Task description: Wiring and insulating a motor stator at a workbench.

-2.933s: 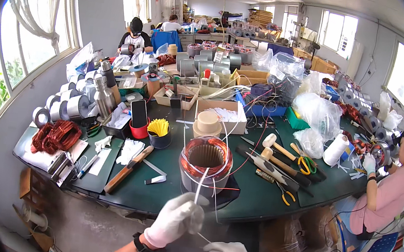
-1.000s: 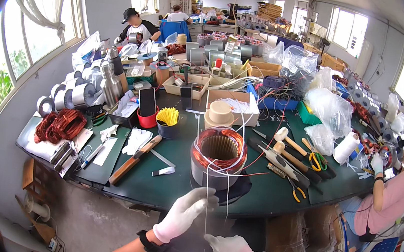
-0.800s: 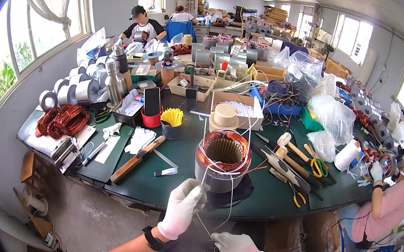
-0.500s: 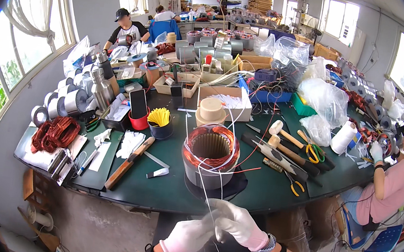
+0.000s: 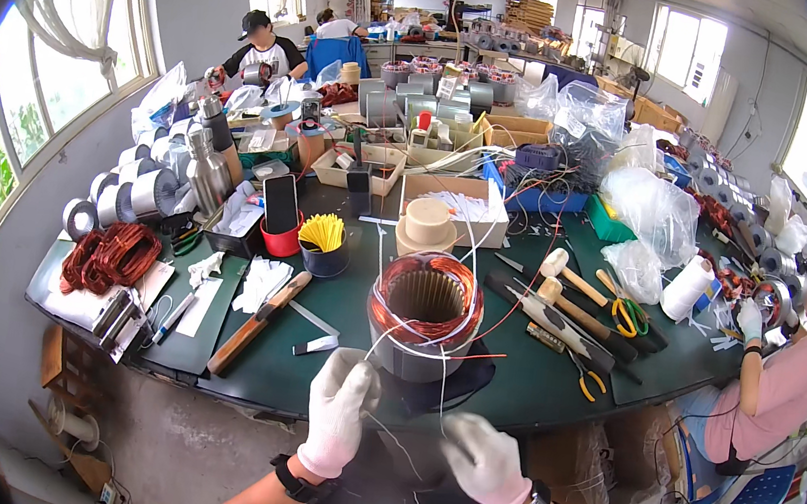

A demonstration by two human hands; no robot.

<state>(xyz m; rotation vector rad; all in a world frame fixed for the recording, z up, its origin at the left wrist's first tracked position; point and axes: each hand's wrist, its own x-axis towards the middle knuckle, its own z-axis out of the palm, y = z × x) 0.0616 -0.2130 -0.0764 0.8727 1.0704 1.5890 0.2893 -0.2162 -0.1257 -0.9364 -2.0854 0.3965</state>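
Left hand (image 5: 339, 410): gloved, fingers pinched on cord (image 5: 398, 440), tail trailing toward right hand.
Right hand (image 5: 488, 464): gloved, blurred, fingers curled near hanging strand (image 5: 443, 393); can't tell if gripping.
Stator (image 5: 401, 357): ahead of both hands, between them, upright on dark pad (image 5: 477, 374).
Winding (image 5: 466, 300): copper, around stator top, cord-tied.
Left side: wooden bar (image 5: 261, 322) ahead-left of left hand, cup (image 5: 323, 264) of yellow sticks (image 5: 323, 232) beyond.
Right side: pliers (image 5: 592, 381) ahead-right of right hand, mallets (image 5: 555, 263) farther off.
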